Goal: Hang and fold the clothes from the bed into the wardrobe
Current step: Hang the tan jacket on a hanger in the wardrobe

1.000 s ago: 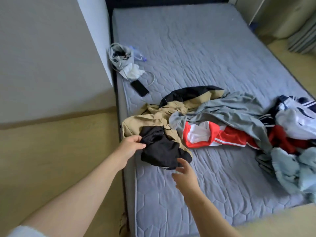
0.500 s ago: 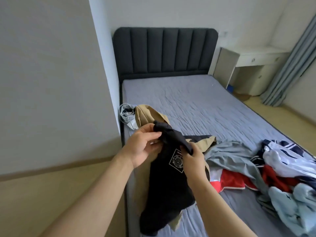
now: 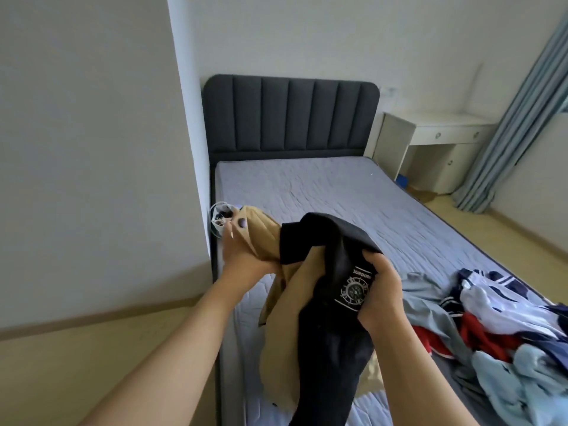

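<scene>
A tan and black jacket (image 3: 310, 318) hangs in the air over the near left corner of the bed (image 3: 338, 198). My left hand (image 3: 242, 250) grips its tan part up high. My right hand (image 3: 379, 293) holds the black part beside a white square logo. The jacket's lower end trails down onto the mattress. A heap of other clothes (image 3: 498, 330), red, grey, navy and pale blue, lies on the bed's right side. No wardrobe is in view.
A white wall corner (image 3: 187, 149) stands close on the left beside the bed. A small grey pouch (image 3: 219, 219) lies on the mattress behind my left hand. A white desk (image 3: 436, 139) and a blue-grey curtain (image 3: 516, 124) are at the far right.
Both hands took the tan and black jacket off the bed and raised it. They have since spread apart, my left hand moving up and left, and my view has tilted up.
</scene>
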The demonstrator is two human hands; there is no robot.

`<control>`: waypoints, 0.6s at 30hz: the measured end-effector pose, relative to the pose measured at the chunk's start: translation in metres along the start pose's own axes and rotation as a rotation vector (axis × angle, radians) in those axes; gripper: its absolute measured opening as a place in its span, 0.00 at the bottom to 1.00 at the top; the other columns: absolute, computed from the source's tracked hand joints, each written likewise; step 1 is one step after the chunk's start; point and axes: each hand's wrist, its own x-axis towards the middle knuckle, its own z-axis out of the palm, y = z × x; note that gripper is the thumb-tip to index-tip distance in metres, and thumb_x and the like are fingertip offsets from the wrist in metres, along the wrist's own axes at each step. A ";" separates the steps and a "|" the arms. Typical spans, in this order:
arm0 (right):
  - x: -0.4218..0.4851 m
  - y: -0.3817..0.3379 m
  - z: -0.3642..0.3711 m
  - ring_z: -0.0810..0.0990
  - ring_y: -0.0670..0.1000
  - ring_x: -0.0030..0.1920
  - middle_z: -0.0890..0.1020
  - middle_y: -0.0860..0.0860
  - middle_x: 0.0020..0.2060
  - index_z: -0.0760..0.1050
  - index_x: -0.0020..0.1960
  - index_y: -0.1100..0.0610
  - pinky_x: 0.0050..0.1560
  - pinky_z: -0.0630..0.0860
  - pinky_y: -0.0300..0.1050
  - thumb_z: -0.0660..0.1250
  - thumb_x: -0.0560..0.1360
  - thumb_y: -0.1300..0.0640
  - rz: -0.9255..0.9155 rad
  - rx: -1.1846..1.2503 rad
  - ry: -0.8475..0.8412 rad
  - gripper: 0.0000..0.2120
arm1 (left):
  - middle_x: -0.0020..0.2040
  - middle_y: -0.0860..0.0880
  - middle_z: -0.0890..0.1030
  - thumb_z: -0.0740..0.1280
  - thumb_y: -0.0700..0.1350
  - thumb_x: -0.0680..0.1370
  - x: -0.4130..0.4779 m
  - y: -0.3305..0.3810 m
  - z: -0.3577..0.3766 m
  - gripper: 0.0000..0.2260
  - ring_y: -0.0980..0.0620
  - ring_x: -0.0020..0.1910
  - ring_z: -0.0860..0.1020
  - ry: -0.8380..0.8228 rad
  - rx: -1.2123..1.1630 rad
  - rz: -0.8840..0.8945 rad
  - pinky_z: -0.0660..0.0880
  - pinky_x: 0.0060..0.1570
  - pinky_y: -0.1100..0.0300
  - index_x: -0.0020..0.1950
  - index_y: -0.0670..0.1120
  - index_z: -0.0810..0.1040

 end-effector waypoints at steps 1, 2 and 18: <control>-0.003 -0.002 -0.002 0.80 0.54 0.33 0.79 0.56 0.39 0.70 0.59 0.56 0.32 0.77 0.44 0.63 0.70 0.57 0.029 0.006 -0.023 0.17 | 0.60 0.49 0.74 0.79 0.43 0.59 0.000 -0.003 0.004 0.41 0.51 0.60 0.74 -0.087 -0.084 -0.081 0.73 0.57 0.59 0.68 0.44 0.65; -0.005 -0.004 -0.004 0.79 0.53 0.31 0.79 0.55 0.35 0.70 0.56 0.56 0.31 0.77 0.43 0.63 0.70 0.57 0.052 -0.013 -0.045 0.14 | 0.57 0.51 0.76 0.76 0.41 0.64 -0.002 -0.006 0.007 0.32 0.56 0.55 0.76 -0.215 -0.185 -0.113 0.74 0.51 0.64 0.66 0.46 0.69; -0.004 0.018 -0.038 0.72 0.50 0.62 0.78 0.44 0.55 0.69 0.59 0.43 0.62 0.68 0.55 0.74 0.63 0.48 -0.333 -1.244 -0.004 0.27 | 0.33 0.52 0.80 0.70 0.38 0.67 -0.052 0.049 0.056 0.09 0.51 0.34 0.78 -0.409 -0.117 0.173 0.74 0.34 0.58 0.35 0.52 0.75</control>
